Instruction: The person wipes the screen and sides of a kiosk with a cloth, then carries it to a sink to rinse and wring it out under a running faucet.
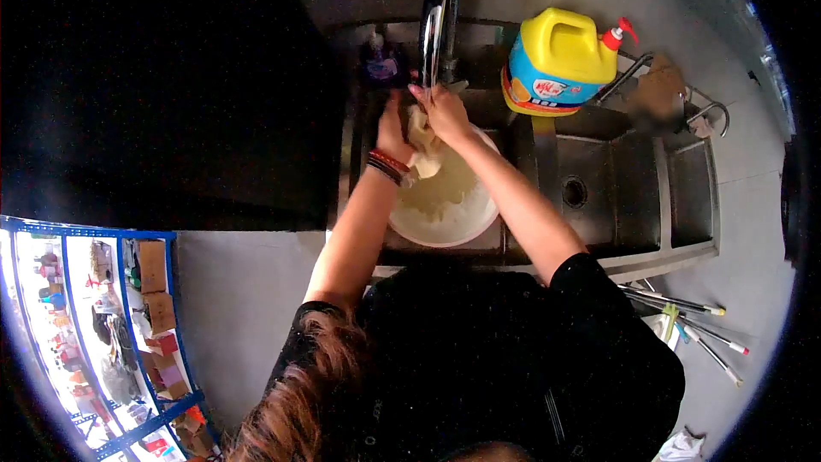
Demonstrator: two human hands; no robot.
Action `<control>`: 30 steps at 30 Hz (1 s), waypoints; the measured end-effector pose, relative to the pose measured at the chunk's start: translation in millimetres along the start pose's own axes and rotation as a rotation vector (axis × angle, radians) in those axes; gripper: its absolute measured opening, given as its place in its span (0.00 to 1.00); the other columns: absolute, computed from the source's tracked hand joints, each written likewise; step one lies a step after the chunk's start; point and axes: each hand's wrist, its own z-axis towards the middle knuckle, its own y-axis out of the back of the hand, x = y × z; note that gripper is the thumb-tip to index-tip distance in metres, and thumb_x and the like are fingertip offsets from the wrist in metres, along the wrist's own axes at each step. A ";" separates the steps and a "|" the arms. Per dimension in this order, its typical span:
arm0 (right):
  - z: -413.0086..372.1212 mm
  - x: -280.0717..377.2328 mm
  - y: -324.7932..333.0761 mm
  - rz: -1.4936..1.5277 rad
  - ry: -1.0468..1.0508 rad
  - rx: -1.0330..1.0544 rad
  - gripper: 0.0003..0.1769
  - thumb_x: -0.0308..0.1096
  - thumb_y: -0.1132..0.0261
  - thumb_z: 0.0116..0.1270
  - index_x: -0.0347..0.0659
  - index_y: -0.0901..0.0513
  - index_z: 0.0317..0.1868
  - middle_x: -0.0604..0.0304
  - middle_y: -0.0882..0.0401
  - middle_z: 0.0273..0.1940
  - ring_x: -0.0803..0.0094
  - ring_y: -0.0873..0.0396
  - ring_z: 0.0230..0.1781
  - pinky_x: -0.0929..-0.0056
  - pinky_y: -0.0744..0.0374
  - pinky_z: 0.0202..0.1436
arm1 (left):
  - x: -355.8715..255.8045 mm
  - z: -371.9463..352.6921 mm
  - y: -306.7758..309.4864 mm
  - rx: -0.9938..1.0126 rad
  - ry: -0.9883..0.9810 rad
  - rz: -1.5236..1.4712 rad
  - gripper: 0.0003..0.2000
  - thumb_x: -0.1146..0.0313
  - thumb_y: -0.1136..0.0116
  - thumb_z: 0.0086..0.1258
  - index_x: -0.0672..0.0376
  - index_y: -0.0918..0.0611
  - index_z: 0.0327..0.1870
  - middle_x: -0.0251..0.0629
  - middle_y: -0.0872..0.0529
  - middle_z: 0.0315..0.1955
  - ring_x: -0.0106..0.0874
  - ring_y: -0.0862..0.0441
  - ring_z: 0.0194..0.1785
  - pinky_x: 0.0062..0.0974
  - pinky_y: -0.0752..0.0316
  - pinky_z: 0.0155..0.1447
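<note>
A wet cream-coloured cloth hangs bunched between my two hands, above a round white basin. My left hand grips its left side; some of those fingers are hard to see. Just under the faucet, my right hand is closed on the upper part of the cloth. Cloudy, pale yellowish water lies in the basin, which sits in the left sink bowl.
A yellow jug with a red pump stands behind the sink. To its left is a dark purple bottle. Another steel sink bowl lies to the right. Several mop handles lean at lower right; blue shelving holds boxes at left.
</note>
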 end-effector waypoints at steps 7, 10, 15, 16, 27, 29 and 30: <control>-22.1 -4.5 -12.9 -0.069 0.387 0.060 0.24 0.38 0.40 0.63 0.55 0.31 0.61 0.44 0.27 0.46 0.51 0.22 0.33 0.60 0.22 0.35 | -30.1 -2.2 17.4 0.352 0.107 -0.155 0.38 0.35 0.71 0.65 0.66 0.28 0.53 0.46 0.25 0.51 0.41 0.30 0.56 0.36 0.40 0.64; -16.7 -14.1 -17.0 -0.117 0.318 0.058 0.18 0.34 0.42 0.63 0.53 0.25 0.54 0.48 0.22 0.37 0.56 0.21 0.27 0.63 0.23 0.29 | -27.6 -1.7 26.5 0.258 0.098 -0.282 0.35 0.37 0.65 0.66 0.67 0.27 0.52 0.48 0.24 0.50 0.41 0.30 0.56 0.35 0.41 0.65; -0.5 -32.4 -28.0 0.113 0.021 -0.011 0.15 0.41 0.46 0.66 0.40 0.22 0.43 0.49 0.22 0.24 0.59 0.22 0.24 0.63 0.27 0.27 | 16.5 26.8 122.7 -0.239 -0.017 0.210 0.26 0.45 0.62 0.69 0.56 0.29 0.57 0.40 0.25 0.54 0.40 0.28 0.54 0.41 0.32 0.58; 2.3 -32.9 -28.8 0.160 -0.058 -0.046 0.17 0.43 0.46 0.66 0.38 0.22 0.42 0.48 0.22 0.25 0.59 0.22 0.23 0.63 0.27 0.27 | 15.5 10.5 102.8 -0.250 0.101 0.194 0.26 0.45 0.62 0.69 0.56 0.29 0.58 0.39 0.25 0.53 0.40 0.28 0.54 0.40 0.33 0.58; -74.3 41.9 -19.3 0.130 0.090 -0.113 0.19 0.45 0.45 0.67 0.39 0.28 0.23 0.53 0.26 0.17 0.53 0.26 0.18 0.59 0.29 0.24 | 67.8 18.6 47.6 0.190 -0.285 -0.087 0.26 0.46 0.61 0.70 0.51 0.35 0.63 0.38 0.25 0.53 0.40 0.31 0.57 0.39 0.35 0.59; -72.6 34.5 -26.1 0.088 0.114 -0.101 0.18 0.43 0.41 0.64 0.39 0.28 0.21 0.53 0.27 0.17 0.56 0.25 0.18 0.61 0.29 0.24 | 63.7 19.8 46.3 0.213 -0.214 -0.161 0.25 0.46 0.61 0.70 0.52 0.34 0.62 0.38 0.25 0.53 0.39 0.30 0.56 0.38 0.35 0.59; -71.6 34.4 -25.7 -0.056 0.212 -0.131 0.19 0.41 0.40 0.64 0.38 0.28 0.20 0.52 0.26 0.18 0.57 0.25 0.18 0.62 0.29 0.23 | 60.4 21.0 49.2 0.202 -0.157 -0.164 0.25 0.46 0.61 0.70 0.53 0.34 0.62 0.37 0.25 0.53 0.38 0.30 0.56 0.37 0.34 0.58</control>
